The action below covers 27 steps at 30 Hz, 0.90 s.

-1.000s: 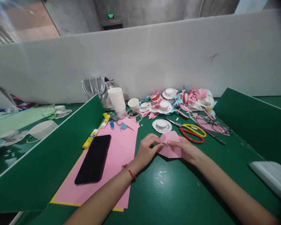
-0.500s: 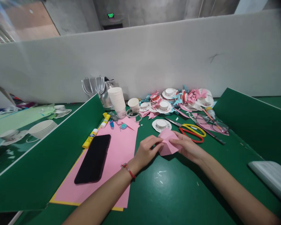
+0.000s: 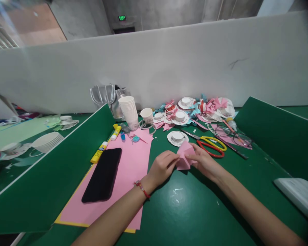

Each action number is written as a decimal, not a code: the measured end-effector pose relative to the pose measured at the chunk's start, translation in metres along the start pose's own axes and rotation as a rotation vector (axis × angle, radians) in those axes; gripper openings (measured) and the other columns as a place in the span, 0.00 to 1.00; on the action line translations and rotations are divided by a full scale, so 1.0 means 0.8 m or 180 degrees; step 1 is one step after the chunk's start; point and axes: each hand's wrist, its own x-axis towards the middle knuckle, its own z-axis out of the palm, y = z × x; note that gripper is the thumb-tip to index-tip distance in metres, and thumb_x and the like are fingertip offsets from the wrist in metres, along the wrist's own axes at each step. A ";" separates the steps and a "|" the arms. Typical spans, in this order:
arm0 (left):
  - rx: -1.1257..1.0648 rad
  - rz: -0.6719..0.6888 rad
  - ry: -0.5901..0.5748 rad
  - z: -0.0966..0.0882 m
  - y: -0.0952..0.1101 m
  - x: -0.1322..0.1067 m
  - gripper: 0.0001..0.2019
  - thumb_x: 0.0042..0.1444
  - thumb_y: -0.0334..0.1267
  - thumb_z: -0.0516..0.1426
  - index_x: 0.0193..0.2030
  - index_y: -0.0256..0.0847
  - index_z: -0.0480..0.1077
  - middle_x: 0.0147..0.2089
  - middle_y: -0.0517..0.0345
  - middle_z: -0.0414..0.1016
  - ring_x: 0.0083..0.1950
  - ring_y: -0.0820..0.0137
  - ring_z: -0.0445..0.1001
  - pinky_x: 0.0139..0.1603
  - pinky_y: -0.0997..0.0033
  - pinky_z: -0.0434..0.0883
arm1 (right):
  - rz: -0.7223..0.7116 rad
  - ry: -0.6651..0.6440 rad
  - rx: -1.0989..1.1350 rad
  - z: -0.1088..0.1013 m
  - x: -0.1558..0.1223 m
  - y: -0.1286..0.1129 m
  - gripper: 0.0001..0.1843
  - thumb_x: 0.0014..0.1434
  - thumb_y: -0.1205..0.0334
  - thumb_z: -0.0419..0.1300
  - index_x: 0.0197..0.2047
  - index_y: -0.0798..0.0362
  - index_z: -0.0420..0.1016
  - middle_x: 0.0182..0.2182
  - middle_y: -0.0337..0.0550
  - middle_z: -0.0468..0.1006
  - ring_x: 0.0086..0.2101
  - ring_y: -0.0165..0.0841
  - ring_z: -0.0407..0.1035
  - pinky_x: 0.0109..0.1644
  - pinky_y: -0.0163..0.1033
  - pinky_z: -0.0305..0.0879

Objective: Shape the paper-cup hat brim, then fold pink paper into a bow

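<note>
A small folded pink paper piece (image 3: 184,158) is pinched between both my hands just above the green table (image 3: 190,208). My left hand (image 3: 163,167), with a red cord on its wrist, grips the paper's left edge. My right hand (image 3: 204,163) holds its right side with fingers on top. Part of the paper is hidden by my fingers. A white paper-cup flower (image 3: 177,137) lies just beyond it.
A black phone (image 3: 102,174) lies on large pink sheets (image 3: 128,171) at left, beside glue sticks (image 3: 99,151). Red and yellow scissors (image 3: 210,146), glasses (image 3: 233,135), stacked paper cups (image 3: 128,112), a silver bag (image 3: 106,95) and finished paper flowers (image 3: 205,106) lie behind. Green dividers (image 3: 277,133) stand on both sides.
The pink paper has been folded up smaller and raised off the table; both hands have drawn closer together around it.
</note>
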 end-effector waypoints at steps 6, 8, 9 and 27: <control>0.0081 0.0089 0.0099 0.002 -0.002 -0.003 0.08 0.53 0.25 0.49 0.37 0.35 0.67 0.32 0.52 0.71 0.34 0.71 0.69 0.34 0.70 0.70 | -0.0479 -0.0170 -0.0283 -0.001 0.001 -0.001 0.34 0.42 0.69 0.63 0.52 0.44 0.56 0.21 0.28 0.68 0.22 0.23 0.64 0.27 0.28 0.60; 0.0133 0.0100 0.0145 0.002 -0.002 -0.003 0.08 0.53 0.24 0.49 0.36 0.35 0.67 0.31 0.52 0.71 0.34 0.70 0.69 0.33 0.70 0.70 | -0.0506 -0.0176 -0.0431 -0.003 0.002 0.000 0.29 0.41 0.68 0.63 0.48 0.47 0.62 0.22 0.29 0.69 0.23 0.23 0.64 0.28 0.28 0.60; 0.0160 0.0101 0.0167 0.002 -0.002 -0.003 0.08 0.53 0.24 0.49 0.36 0.35 0.67 0.31 0.52 0.70 0.34 0.70 0.68 0.33 0.70 0.70 | -0.0515 -0.0142 -0.0522 -0.004 0.003 0.001 0.27 0.41 0.68 0.63 0.46 0.48 0.64 0.23 0.31 0.70 0.23 0.24 0.64 0.29 0.29 0.61; 0.0154 -0.0024 0.0499 0.001 0.001 -0.001 0.06 0.53 0.25 0.51 0.35 0.35 0.68 0.31 0.53 0.71 0.34 0.71 0.69 0.34 0.71 0.70 | -0.1501 0.0208 -0.2266 -0.002 0.007 0.007 0.04 0.49 0.62 0.57 0.30 0.52 0.71 0.29 0.42 0.73 0.33 0.35 0.68 0.41 0.41 0.63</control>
